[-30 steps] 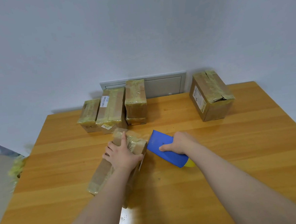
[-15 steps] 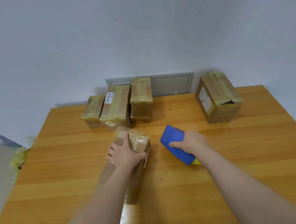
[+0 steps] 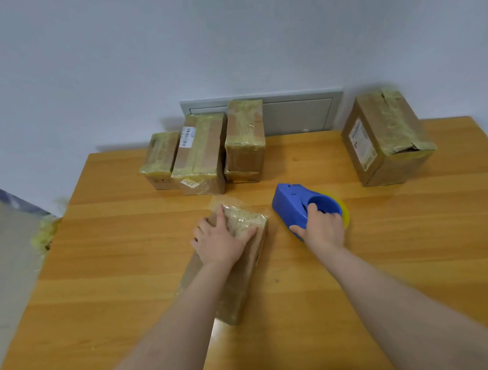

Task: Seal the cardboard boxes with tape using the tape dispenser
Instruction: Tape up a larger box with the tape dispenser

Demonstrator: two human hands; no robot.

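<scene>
Left hand [image 3: 222, 238] spread flat on the near box [image 3: 243, 274], right hand [image 3: 321, 228] gripping the tape dispenser [image 3: 293, 204] just beside it.
The box, mid-surface [image 3: 401, 260], looks light, stiff and tape-slick, so it is best pinned from above. The rigid dispenser takes fingers through its round opening. The forearm hides the box's top seam, and the tape end cannot be made out.

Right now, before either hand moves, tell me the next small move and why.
Probably lift the dispenser and bring its front onto the far end of the box. The right hand grips it, but it lies on the table beside the box, not touching it. The left hand presses flat on the box, steadying it for a strip.
</scene>
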